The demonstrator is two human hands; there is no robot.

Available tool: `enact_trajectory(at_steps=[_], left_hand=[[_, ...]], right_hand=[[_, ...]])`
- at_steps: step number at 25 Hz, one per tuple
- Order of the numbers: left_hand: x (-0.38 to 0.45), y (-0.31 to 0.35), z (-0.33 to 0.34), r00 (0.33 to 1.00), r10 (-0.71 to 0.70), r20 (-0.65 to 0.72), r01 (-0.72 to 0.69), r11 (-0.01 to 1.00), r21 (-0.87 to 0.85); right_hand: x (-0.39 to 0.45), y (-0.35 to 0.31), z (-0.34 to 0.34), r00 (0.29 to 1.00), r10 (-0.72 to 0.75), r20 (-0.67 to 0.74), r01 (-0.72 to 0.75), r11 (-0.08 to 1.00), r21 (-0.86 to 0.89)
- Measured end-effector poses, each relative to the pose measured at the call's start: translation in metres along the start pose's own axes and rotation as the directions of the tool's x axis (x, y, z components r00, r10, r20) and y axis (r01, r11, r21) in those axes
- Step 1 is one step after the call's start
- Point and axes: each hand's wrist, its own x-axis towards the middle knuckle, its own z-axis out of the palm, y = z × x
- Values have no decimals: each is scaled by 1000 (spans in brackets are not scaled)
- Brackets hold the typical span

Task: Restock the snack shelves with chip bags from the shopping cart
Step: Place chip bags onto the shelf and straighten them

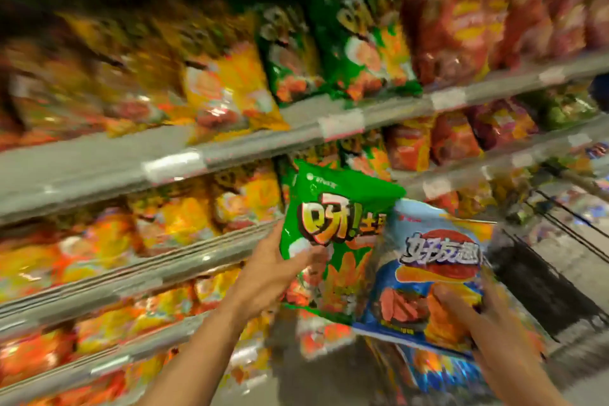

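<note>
The left hand (273,270) grips the green bag (333,234) upright, nearer the shelf (184,158) edge — above-left of it — while the right hand (487,323) holds the blue bag (435,273) by the cart (553,208).

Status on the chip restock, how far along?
Done: shelves already look mostly full of bags. In hand: left hand holds a green bag, right hand a blue bag, neither shelved yet. Left: placing both; the cart is too blurred to tell what remains.
</note>
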Motion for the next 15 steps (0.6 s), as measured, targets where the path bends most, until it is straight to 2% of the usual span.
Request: enact_trajectory(at_steps=[5,8,12,15], left_hand=[[-32,55,-74,965,115,-238,-116,993,9],[-37,78,-96,936,145,-321,-140,989,38],[-21,101,-99,930,117,-349,-119,993,15],[6,118,-89,905,114,-409,-108,993,37]], right_hand=[[5,-69,90,963,-135,234,146,989,-31],[12,-102,115,951,-217,220,246,962,-116],[25,-130,119,944,-195,265,228,968,-103],[43,-142,105,957,-176,229,198,977,-77]])
